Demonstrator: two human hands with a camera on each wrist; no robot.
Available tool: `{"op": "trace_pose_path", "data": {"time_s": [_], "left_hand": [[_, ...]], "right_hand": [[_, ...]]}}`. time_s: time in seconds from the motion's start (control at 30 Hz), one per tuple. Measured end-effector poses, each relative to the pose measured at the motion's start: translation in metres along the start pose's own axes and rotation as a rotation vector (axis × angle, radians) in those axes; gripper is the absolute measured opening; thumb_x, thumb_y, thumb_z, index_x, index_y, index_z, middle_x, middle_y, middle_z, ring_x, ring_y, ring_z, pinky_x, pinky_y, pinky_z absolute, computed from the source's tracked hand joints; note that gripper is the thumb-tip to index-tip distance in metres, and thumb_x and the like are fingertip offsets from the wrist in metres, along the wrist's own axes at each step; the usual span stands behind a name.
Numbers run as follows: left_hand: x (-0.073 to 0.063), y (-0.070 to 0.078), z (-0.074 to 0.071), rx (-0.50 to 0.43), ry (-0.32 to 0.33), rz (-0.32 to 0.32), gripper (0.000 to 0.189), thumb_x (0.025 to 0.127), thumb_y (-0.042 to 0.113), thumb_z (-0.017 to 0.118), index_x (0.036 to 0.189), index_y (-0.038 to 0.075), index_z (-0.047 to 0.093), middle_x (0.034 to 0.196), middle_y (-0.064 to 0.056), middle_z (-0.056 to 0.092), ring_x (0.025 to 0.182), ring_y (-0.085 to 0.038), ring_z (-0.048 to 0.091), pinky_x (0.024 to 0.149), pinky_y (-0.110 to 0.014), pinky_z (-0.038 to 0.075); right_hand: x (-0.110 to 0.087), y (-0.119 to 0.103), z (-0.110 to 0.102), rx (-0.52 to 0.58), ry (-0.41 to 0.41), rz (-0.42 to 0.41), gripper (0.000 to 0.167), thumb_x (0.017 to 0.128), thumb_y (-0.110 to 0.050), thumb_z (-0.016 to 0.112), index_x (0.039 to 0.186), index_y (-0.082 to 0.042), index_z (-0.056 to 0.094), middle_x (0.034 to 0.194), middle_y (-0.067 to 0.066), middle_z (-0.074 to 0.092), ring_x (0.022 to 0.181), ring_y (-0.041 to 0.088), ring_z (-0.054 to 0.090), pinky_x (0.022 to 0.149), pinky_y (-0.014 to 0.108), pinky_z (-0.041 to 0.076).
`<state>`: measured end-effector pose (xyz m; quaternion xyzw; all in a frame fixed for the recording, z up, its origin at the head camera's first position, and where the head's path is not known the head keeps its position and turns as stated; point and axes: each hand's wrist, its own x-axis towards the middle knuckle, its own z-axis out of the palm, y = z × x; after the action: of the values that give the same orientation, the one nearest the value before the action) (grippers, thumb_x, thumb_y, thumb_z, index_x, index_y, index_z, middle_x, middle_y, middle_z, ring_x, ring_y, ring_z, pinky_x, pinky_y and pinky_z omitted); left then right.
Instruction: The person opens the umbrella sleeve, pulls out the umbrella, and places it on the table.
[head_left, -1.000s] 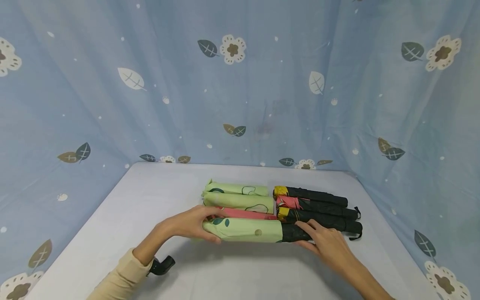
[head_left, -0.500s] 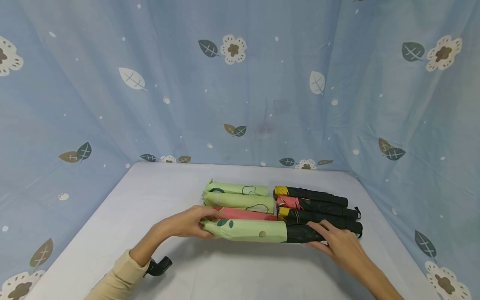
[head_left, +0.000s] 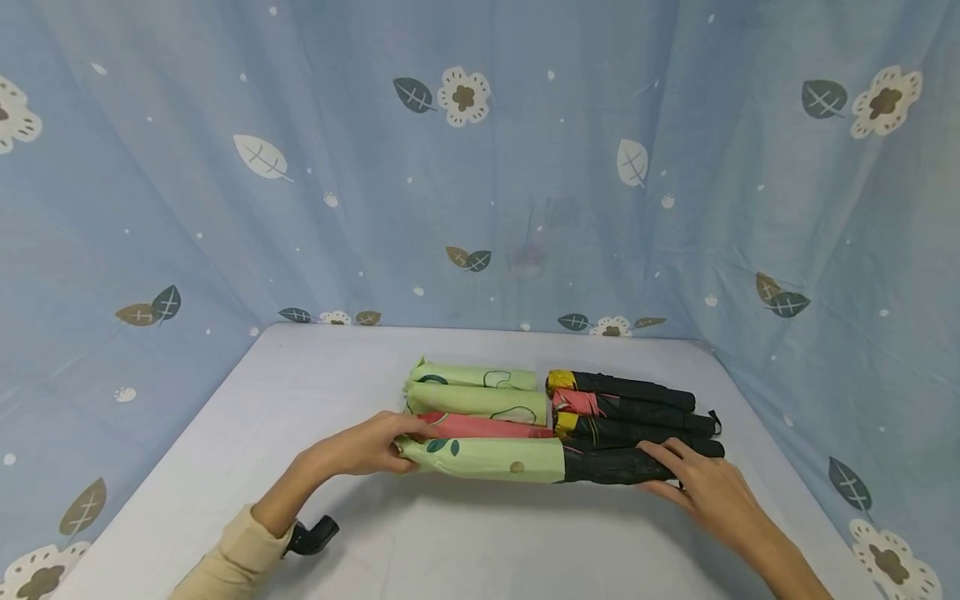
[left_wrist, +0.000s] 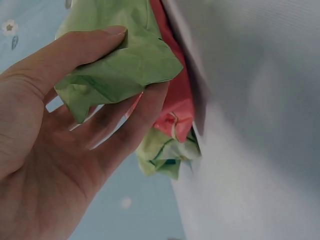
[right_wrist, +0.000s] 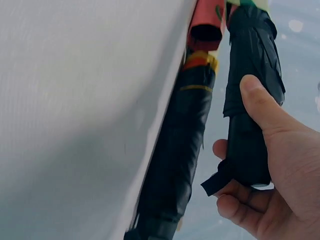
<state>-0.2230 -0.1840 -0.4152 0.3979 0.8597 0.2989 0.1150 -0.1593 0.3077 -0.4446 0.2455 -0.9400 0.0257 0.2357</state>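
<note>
In the head view a folded black umbrella point(head_left: 607, 463) sticks out of the right end of a light green umbrella sleeve point(head_left: 487, 460) with leaf prints. My left hand point(head_left: 367, 446) pinches the crumpled left end of this sleeve; in the left wrist view the thumb lies on top of the green cloth point(left_wrist: 120, 65) and fingers are below. My right hand point(head_left: 705, 487) grips the umbrella's handle end, and a short black strap point(right_wrist: 217, 182) hangs there in the right wrist view. The umbrella's left part is hidden inside the sleeve. Both are held just above the table.
Behind lie two green sleeves point(head_left: 476, 404) and a red sleeve point(head_left: 487, 427), side by side. To their right several folded black umbrellas point(head_left: 630, 390) lie in a row. The white table point(head_left: 480, 550) is bounded by blue patterned curtains point(head_left: 480, 183). A black wrist device point(head_left: 313, 536) is under my left wrist.
My right hand has moved right with the umbrella, and more of its black length shows outside the green sleeve. My left hand has shifted slightly left with the sleeve's end.
</note>
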Motion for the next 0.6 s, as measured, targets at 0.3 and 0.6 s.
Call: {"op": "trace_pose_path", "data": {"time_s": [0.3,0.6], "left_hand": [[-0.006,-0.006,0.001,0.007,0.003,-0.018,0.044,0.084,0.008,0.074,0.124,0.023,0.065,0.12,0.005,0.066,0.096,-0.005,0.056,0.071,-0.023,0.055],[-0.007,-0.013,0.006,0.033,-0.01,-0.007,0.042,0.084,0.009,0.075,0.121,0.025,0.064,0.121,0.009,0.064,0.096,-0.004,0.056,0.071,-0.019,0.053]], "right_hand": [[-0.015,0.022,-0.003,-0.013,-0.034,0.03,0.052,0.075,-0.043,0.079,0.121,-0.024,0.067,0.091,-0.01,0.058,0.049,-0.006,0.023,0.045,0.017,0.023],[-0.029,0.037,-0.007,-0.038,-0.105,0.111,0.055,0.076,-0.046,0.078,0.124,-0.022,0.066,0.112,0.014,0.071,0.044,-0.001,0.035,0.043,0.02,0.025]]}}
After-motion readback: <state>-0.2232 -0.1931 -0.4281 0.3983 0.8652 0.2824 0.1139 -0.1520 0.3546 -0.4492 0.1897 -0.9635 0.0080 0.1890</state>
